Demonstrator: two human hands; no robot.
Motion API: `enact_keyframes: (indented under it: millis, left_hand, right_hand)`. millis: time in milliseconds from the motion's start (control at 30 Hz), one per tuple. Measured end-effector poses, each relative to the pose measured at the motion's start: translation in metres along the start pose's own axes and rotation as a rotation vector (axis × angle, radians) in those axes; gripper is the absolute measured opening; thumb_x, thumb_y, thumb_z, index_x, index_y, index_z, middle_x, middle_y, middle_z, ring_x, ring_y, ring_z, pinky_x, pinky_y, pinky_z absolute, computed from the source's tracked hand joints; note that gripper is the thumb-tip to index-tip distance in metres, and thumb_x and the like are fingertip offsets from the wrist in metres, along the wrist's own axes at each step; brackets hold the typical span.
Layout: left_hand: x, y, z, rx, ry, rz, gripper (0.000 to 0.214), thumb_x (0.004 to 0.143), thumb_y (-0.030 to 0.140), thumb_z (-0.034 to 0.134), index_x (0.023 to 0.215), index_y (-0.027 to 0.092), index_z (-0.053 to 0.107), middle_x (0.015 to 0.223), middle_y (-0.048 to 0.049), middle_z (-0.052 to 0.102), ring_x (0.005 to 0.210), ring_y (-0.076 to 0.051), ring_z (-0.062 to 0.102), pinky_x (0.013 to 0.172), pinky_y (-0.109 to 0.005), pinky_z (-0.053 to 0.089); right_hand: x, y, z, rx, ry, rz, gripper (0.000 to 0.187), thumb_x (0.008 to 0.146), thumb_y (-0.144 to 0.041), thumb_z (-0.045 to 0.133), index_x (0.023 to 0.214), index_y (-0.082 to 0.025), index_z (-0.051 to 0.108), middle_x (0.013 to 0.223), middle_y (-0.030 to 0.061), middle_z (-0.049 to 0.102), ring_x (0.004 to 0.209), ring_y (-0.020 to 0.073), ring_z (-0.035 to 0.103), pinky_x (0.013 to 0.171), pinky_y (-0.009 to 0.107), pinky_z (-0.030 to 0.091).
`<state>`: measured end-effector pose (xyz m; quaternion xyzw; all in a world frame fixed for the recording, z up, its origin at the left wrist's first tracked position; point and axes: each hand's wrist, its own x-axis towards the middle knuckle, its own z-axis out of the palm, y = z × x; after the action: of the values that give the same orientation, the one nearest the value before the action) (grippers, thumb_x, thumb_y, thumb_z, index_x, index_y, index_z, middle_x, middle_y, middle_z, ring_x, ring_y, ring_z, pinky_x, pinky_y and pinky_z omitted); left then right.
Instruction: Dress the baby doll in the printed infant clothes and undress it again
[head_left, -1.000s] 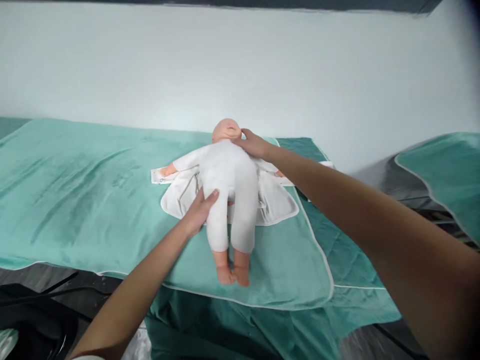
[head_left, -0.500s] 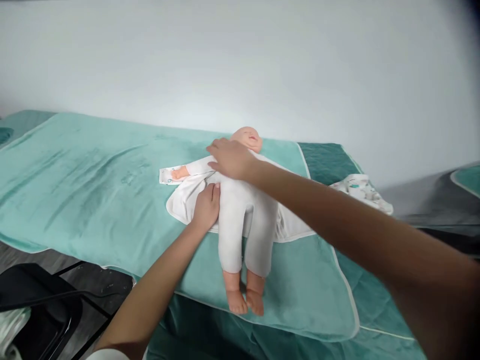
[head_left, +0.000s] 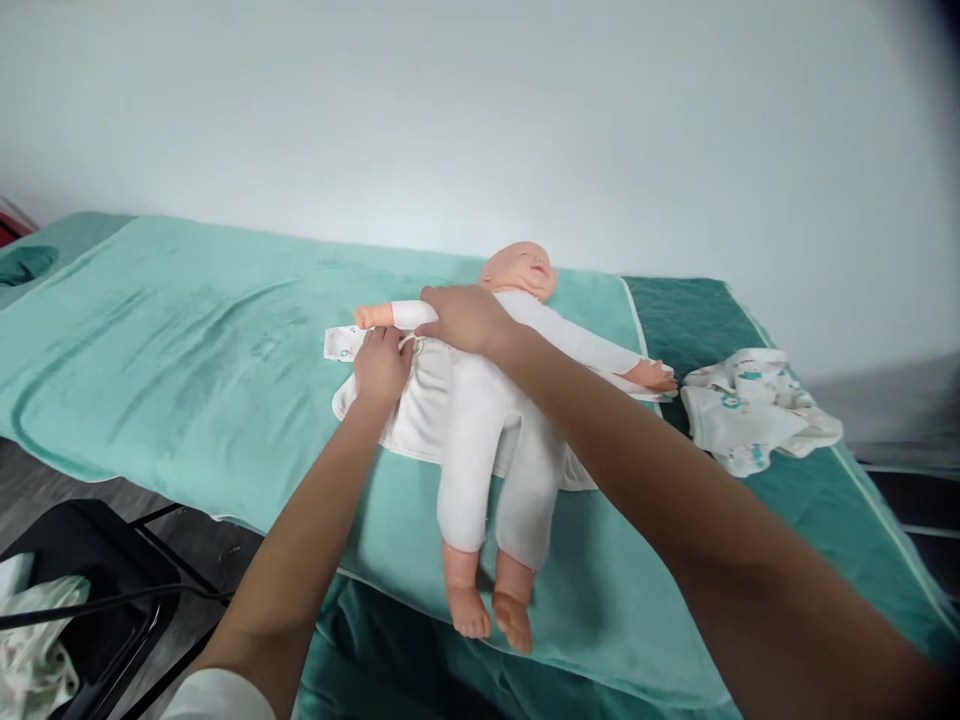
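A baby doll in a white bodysuit lies on its back on a light green towel, head toward the wall. Under it an open white garment is spread out. My left hand is closed on the garment's edge just below the doll's raised arm. My right hand rests on the doll's shoulder and chest, fingers curled around the top of that arm. The doll's other arm stretches out to the right.
A crumpled white patterned garment lies on the dark green cover at the right. A black chair with a pale cloth on it stands at the lower left. The white wall runs behind the table.
My right hand went from the doll's neck across to its far shoulder. My left hand slid up from the doll's hip to the garment beside the arm. The camera view shifted to the right.
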<state>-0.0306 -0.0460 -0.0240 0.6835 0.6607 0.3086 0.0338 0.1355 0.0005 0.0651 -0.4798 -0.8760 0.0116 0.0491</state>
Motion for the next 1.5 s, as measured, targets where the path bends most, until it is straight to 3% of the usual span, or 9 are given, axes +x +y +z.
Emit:
enact_keyframes:
  millis: [167,333,533,633,800,1000,1100,1300,1500]
  left_hand:
    - [0.011,-0.018,-0.004,-0.462,0.068,-0.306,0.020,0.089,0.032,0.059,0.079,0.017,0.068,0.079,-0.0066,0.070,0.079,-0.023,0.063,0.075,-0.034,0.044]
    - [0.013,-0.027,-0.007,-0.963,0.073,-0.380,0.011,0.075,0.023,0.067,0.084,0.017,0.068,0.083,-0.0014,0.069,0.076,-0.015,0.059,0.070,-0.026,0.045]
    - [0.014,-0.027,-0.010,-1.101,0.145,-0.493,0.019,0.075,0.031,0.075,0.078,0.018,0.061,0.074,0.0027,0.059,0.067,-0.012,0.055,0.063,-0.025,0.043]
    - [0.009,-0.022,-0.010,-0.994,0.211,-0.423,0.017,0.080,0.032,0.072,0.078,0.019,0.060,0.073,0.0029,0.058,0.069,-0.012,0.055,0.067,-0.025,0.044]
    - [-0.005,-0.011,-0.006,-0.582,0.229,-0.045,0.014,0.093,0.031,0.062,0.084,0.021,0.063,0.078,0.0001,0.065,0.075,-0.015,0.058,0.073,-0.028,0.044]
    - [-0.010,-0.003,0.001,-0.356,0.091,0.287,0.020,0.101,0.036,0.053,0.091,0.022,0.063,0.090,-0.0051,0.070,0.085,-0.019,0.064,0.078,-0.031,0.045]
    - [-0.009,0.000,0.001,-0.399,0.029,0.253,0.022,0.102,0.038,0.053,0.090,0.022,0.062,0.090,-0.0044,0.070,0.086,-0.018,0.064,0.079,-0.030,0.045]
    - [-0.001,-0.004,-0.001,-0.506,0.257,-0.243,0.025,0.105,0.040,0.043,0.099,0.022,0.059,0.090,-0.0042,0.068,0.084,-0.018,0.062,0.080,-0.031,0.046]
    - [-0.005,-0.003,-0.004,-0.224,0.132,-0.103,0.024,0.097,0.039,0.059,0.080,0.022,0.057,0.086,-0.0062,0.065,0.088,-0.023,0.060,0.081,-0.034,0.044]
  right_hand:
    - [-0.010,0.001,-0.003,0.048,0.030,-0.053,0.057,0.102,-0.067,0.039,0.134,-0.026,0.062,0.116,0.0110,0.074,0.102,0.0307,0.068,0.083,0.039,0.044]
    - [-0.018,0.003,-0.009,-0.027,-0.015,-0.029,0.055,0.104,-0.064,0.036,0.126,-0.026,0.068,0.111,0.0121,0.074,0.100,0.0310,0.068,0.084,0.041,0.041]
    - [-0.023,0.003,-0.008,-0.154,-0.095,-0.001,0.048,0.105,-0.057,0.040,0.112,-0.021,0.071,0.106,0.0139,0.074,0.096,0.0303,0.067,0.085,0.042,0.041]
    - [-0.019,-0.002,-0.002,-0.191,-0.092,0.007,0.046,0.105,-0.055,0.043,0.113,-0.020,0.071,0.108,0.0150,0.074,0.099,0.0318,0.067,0.087,0.043,0.041]
    - [-0.013,-0.008,0.005,-0.191,-0.052,0.049,0.041,0.103,-0.050,0.049,0.116,-0.018,0.071,0.114,0.0170,0.074,0.108,0.0342,0.066,0.091,0.045,0.041]
    - [-0.013,-0.016,0.006,-0.164,-0.034,0.078,0.032,0.102,-0.034,0.049,0.115,-0.016,0.071,0.115,0.0199,0.075,0.111,0.0354,0.066,0.093,0.047,0.039]
    - [-0.010,-0.018,0.012,-0.142,-0.022,0.095,0.029,0.100,-0.025,0.049,0.118,-0.014,0.069,0.113,0.0206,0.075,0.111,0.0352,0.067,0.094,0.047,0.039]
    - [-0.004,-0.022,0.016,-0.085,0.103,0.121,0.044,0.103,-0.046,0.051,0.130,-0.013,0.061,0.117,0.0223,0.072,0.109,0.0371,0.067,0.096,0.050,0.043]
    - [-0.051,0.020,0.006,0.275,0.448,0.223,0.037,0.100,-0.033,0.050,0.133,-0.018,0.061,0.129,0.0160,0.069,0.118,0.0325,0.061,0.100,0.046,0.047]
